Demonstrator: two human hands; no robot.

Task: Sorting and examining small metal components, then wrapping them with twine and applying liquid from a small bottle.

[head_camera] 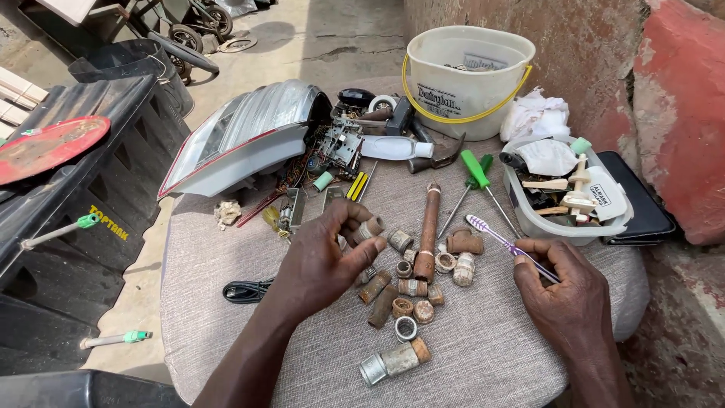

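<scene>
My left hand [325,257] pinches a short rusty pipe fitting [369,228] between thumb and fingers, just above the grey cloth-covered table [483,355]. In my right hand [563,291] is a purple and white toothbrush [498,238], its bristled head pointing up and left toward the fittings. Between the two hands lie several rusty pipe fittings [408,291] and a long rusty pipe [429,230]. A grey metal fitting [393,361] lies nearest the front.
A white bucket with a yellow handle [467,75] stands at the back. A clear plastic box [566,193] of odds and ends sits right. Green screwdrivers [474,172], a white bottle [394,147], a silver casing [245,136] with exposed electronics, and a black crate [83,196] at left.
</scene>
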